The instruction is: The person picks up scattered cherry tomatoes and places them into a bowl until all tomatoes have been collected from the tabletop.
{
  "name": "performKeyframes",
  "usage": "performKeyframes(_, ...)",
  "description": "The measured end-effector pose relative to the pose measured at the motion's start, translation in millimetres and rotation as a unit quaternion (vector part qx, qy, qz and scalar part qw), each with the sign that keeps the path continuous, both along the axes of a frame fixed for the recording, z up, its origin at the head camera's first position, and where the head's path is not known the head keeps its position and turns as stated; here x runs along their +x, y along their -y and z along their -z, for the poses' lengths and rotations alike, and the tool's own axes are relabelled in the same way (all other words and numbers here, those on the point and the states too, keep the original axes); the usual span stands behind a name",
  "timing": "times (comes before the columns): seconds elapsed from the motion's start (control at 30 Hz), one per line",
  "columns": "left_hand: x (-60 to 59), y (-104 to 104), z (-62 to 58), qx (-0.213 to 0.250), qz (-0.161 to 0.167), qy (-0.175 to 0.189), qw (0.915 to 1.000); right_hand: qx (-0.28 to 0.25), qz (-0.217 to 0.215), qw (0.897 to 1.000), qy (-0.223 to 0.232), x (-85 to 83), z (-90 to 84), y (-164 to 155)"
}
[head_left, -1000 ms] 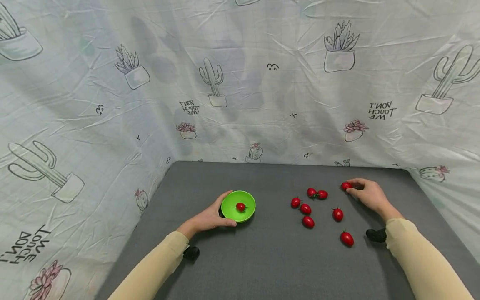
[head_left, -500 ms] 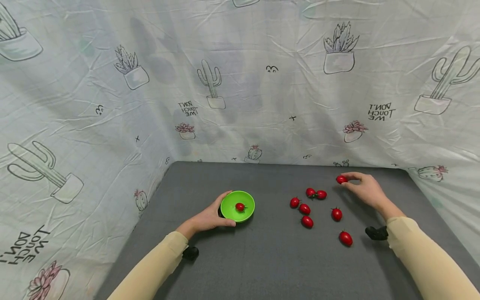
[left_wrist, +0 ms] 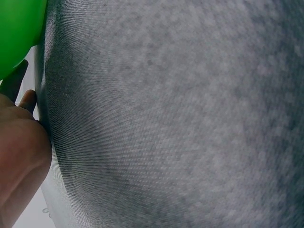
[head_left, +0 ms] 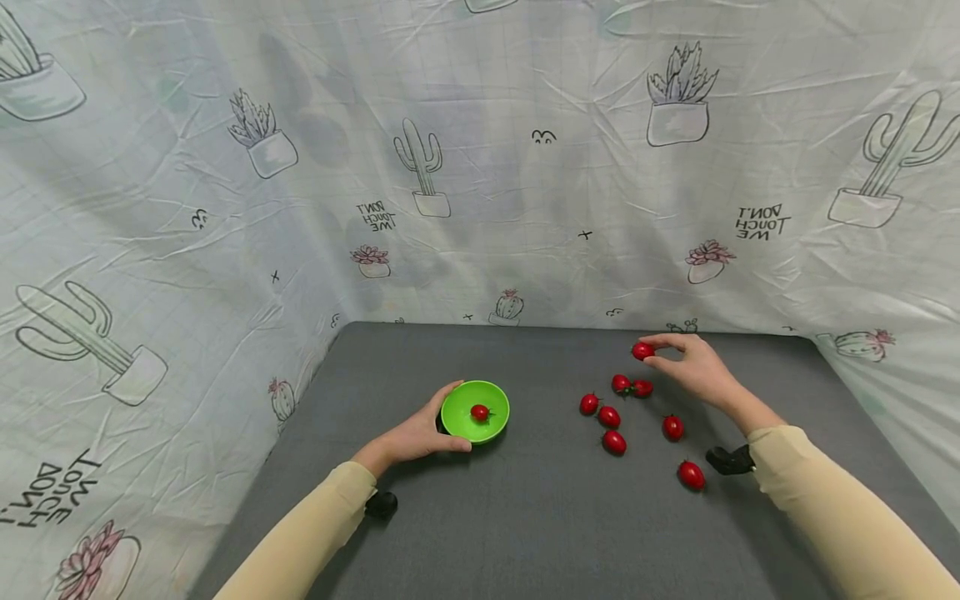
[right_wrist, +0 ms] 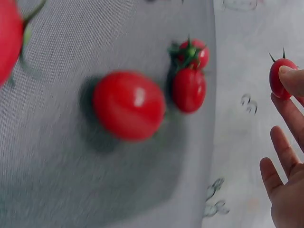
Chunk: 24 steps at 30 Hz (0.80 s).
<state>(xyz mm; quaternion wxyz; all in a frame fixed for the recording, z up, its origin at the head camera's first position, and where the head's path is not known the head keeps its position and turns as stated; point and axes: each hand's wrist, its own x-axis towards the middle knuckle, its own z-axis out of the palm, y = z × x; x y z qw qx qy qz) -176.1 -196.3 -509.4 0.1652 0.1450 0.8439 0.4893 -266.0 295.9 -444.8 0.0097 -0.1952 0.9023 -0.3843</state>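
A small green bowl (head_left: 453, 425) stands on the grey table at centre left, one cherry tomato (head_left: 480, 412) inside it. My left hand (head_left: 416, 432) holds the bowl from its left side, thumb at the near rim and fingers round the far side. In the left wrist view only part of the green bowl (left_wrist: 19, 33) shows. Between thumb and fingertips, my right hand (head_left: 697, 371) pinches a cherry tomato (head_left: 642, 351) above the far part of the table. The right wrist view shows this held tomato (right_wrist: 279, 80) with its green stem, thumb in front, other fingers spread.
Several cherry tomatoes lie loose right of the bowl: a touching pair (head_left: 642, 389), a cluster with one tomato (head_left: 613, 442) nearest me, and two apart, including one (head_left: 691, 476) near the right forearm. A cactus-print cloth (head_left: 480, 208) hangs behind the table (head_left: 525, 517).
The right hand has lifted the tomato off the table at the right and carried it left, toward the table's far middle. The left hand and bowl stay in place.
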Motion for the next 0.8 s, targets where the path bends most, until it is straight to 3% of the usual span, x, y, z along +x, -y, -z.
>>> performKeyframes(0.8, 0.2, -1.2, 0.2, -0.007, 0.004, 0.000, 1.0000, -0.045, -0.085, 0.995, 0.020, 14.0, -16.2, 82.7)
